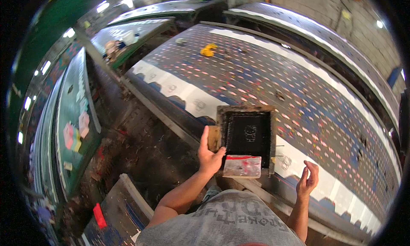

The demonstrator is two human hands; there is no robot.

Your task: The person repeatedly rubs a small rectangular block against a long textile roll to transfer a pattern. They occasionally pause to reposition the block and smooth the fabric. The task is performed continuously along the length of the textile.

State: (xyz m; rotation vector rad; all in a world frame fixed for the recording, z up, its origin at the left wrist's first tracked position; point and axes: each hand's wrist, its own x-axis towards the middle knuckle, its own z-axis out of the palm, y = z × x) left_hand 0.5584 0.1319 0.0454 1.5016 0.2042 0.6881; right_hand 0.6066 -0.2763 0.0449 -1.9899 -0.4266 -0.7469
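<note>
Grey shirt (pixel 230 220), left hand (pixel 210 154) fingers clamped on screen frame (pixel 247 137), right hand (pixel 308 179) fingers apart, long printing table (pixel 299 88)

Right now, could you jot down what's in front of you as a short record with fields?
place: long printing table covered with patterned cloth
frame: dark screen frame lying flat at the table's near edge
squeegee: flat tool resting on the frame's near side
left hand: gripping the frame's left side
right hand: empty, fingers curled, clear of the frame
far off: yellow thing on the table
</note>
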